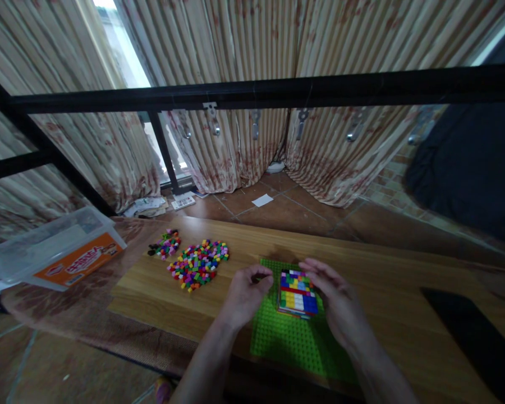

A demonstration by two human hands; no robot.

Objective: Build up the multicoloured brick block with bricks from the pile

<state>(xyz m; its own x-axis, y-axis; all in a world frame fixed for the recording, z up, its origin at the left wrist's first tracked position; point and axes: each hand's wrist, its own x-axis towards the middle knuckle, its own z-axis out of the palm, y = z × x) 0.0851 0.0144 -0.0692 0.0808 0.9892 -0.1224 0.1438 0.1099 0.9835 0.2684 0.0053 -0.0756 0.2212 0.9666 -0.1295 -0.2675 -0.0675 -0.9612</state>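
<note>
A block-shaped build of multicoloured toy bricks [298,294] stands on a green studded baseplate [284,342] on the wooden table. Just left of it is my left hand [246,292], thumb and index finger pinched together; anything between the tips is too small to make out. My right hand [334,294] reaches round the right side of the build, fingers stretched out, with the fingertips by its far right corner. Whether they touch it I cannot tell. Farther left lies a large pile of small loose bricks [197,266], with a smaller brick pile [166,245] behind it.
A clear plastic box [63,241] with an orange label stands left of the table [151,297]. At the table's right lies a flat black object [467,331]. A dark metal bar [252,95] with hanging hooks crosses in front of the curtains [235,50].
</note>
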